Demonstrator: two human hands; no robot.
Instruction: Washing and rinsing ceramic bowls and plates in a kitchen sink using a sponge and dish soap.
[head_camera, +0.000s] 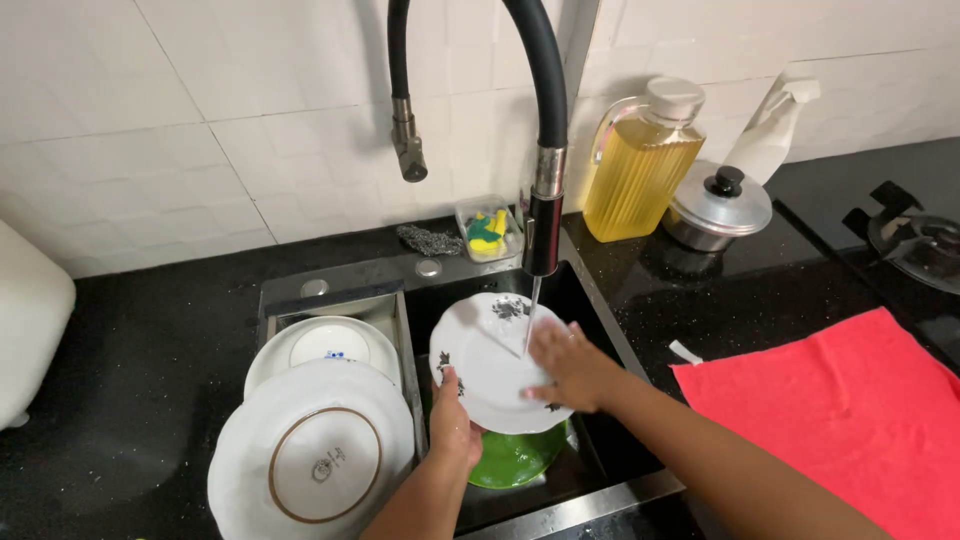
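Note:
A white plate with dark floral marks (488, 362) is tilted under a thin stream of water from the black faucet (543, 232). My left hand (452, 422) grips the plate's lower left rim. My right hand (566, 364) lies flat on the plate's face at its right side. Below the plate, a green dish (517, 457) rests in the dark sink basin (590, 455).
Two white plates (312, 450) lie upside down, stacked at the sink's left. A red cloth (850, 400) covers the counter at the right. At the back stand a yellow liquid bottle (640, 170), a lidded steel pot (718, 208), a sponge tray (487, 232) and a steel scrubber (426, 240).

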